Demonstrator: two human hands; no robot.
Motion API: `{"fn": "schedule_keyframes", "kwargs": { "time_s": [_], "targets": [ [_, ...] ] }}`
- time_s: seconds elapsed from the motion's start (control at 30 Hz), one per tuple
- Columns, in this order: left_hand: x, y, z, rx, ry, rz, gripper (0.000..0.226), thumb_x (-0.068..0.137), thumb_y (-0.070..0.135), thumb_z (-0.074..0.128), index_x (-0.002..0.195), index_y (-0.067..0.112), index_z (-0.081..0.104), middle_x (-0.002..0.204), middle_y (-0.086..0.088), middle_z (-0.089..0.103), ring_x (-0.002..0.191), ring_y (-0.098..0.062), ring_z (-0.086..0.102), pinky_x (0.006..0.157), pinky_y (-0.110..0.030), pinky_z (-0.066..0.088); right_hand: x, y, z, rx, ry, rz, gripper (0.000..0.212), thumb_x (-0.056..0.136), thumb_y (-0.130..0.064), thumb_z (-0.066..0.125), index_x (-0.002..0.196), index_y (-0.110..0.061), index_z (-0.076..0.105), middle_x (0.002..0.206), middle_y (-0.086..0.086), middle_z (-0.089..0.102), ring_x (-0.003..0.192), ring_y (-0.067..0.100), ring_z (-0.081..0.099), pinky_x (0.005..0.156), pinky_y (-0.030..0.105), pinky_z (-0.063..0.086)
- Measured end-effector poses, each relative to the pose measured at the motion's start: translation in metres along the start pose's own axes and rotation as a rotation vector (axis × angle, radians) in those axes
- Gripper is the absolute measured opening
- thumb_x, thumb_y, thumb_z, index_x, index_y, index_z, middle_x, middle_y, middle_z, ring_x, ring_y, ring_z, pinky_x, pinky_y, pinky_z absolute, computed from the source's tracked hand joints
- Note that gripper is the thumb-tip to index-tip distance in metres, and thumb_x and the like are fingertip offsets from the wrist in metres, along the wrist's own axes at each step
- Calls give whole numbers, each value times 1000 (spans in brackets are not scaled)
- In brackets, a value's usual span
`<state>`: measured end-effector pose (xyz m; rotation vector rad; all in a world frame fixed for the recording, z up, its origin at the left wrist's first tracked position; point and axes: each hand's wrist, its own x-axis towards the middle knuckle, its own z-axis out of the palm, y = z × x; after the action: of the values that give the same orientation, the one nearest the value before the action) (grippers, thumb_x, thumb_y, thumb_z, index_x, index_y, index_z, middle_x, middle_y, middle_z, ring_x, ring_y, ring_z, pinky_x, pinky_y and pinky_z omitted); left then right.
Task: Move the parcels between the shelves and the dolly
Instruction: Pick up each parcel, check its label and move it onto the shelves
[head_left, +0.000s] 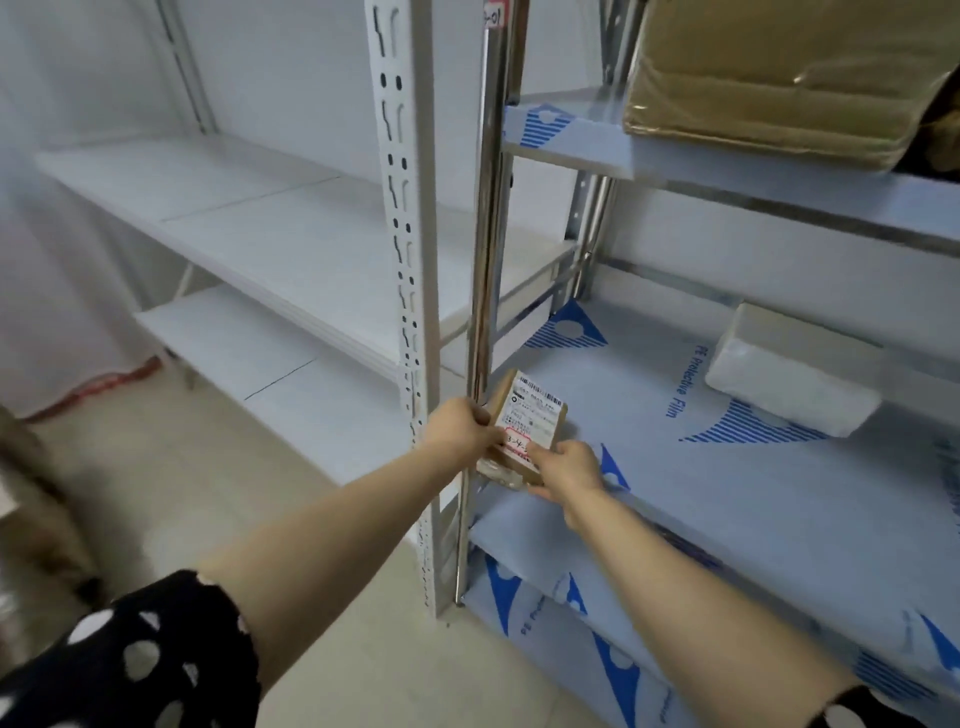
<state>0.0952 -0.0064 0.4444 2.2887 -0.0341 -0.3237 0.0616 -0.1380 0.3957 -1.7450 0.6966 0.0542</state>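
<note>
Film-covered steel shelf (727, 493): big tape-wrapped brown carton (779, 78) on the upper tier, white wrapped parcel (795, 369) toward the back edge of the middle tier. Small cardboard parcel (532, 415) is at the middle tier's front-left corner, tilted, just beside the chrome upright (488, 260). Left hand (462, 426) grips its left edge, right hand (569, 465) pinches the near right corner. Placing or lifting, can't tell. Either way: two-hand hold, clear the upright, label up. Film looks slick.

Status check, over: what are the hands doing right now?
Left hand and right hand both grip small parcel. Parcel at shelf front corner, beside post. White parcel further back, clear of it.
</note>
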Motion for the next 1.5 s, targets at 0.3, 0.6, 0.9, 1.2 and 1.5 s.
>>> {"fn": "schedule_keyframes", "kwargs": {
  "time_s": [0.3, 0.6, 0.9, 1.2, 1.5],
  "targets": [
    [-109, -104, -87, -38, 285, -264, 30, 85, 26, 67, 113, 17, 67, 108, -1, 69, 98, -20, 64, 80, -26, 47, -89, 1, 123, -205, -308, -214, 14, 87, -22, 64, 98, -14, 68, 87, 5, 68, 75, 24, 66, 72, 41, 59],
    [-246, -249, -217, -327, 606, -423, 31, 87, 21, 66, 118, 18, 65, 109, -4, 70, 95, -18, 67, 87, -32, 54, -241, -5, 303, -268, -673, -352, 24, 83, -24, 63, 104, -12, 64, 94, 7, 71, 74, 24, 65, 65, 34, 51],
    [-479, -448, -380, -670, 917, -598, 40, 87, 20, 68, 123, 15, 51, 114, -3, 63, 79, -13, 64, 50, -19, 52, -509, 32, 530, -325, -1088, -381, 13, 87, -24, 62, 95, -15, 65, 90, 4, 69, 83, 23, 66, 70, 35, 55],
    [-652, -576, -472, -919, 1186, -720, 55, 86, 11, 69, 136, 10, 46, 99, -7, 62, 69, -14, 62, 48, -24, 53, -703, 61, 671, -437, -1393, -353, 16, 93, -20, 59, 109, -18, 57, 101, 4, 67, 81, 17, 66, 64, 31, 56],
    [-710, -719, -567, -928, 1315, -936, 26, 83, 23, 72, 104, 8, 68, 93, -7, 73, 74, -16, 68, 68, -28, 55, -806, 76, 836, -501, -1577, -304, 28, 97, -21, 52, 123, -13, 55, 107, 6, 65, 83, 18, 64, 63, 26, 51]
  ]
}}
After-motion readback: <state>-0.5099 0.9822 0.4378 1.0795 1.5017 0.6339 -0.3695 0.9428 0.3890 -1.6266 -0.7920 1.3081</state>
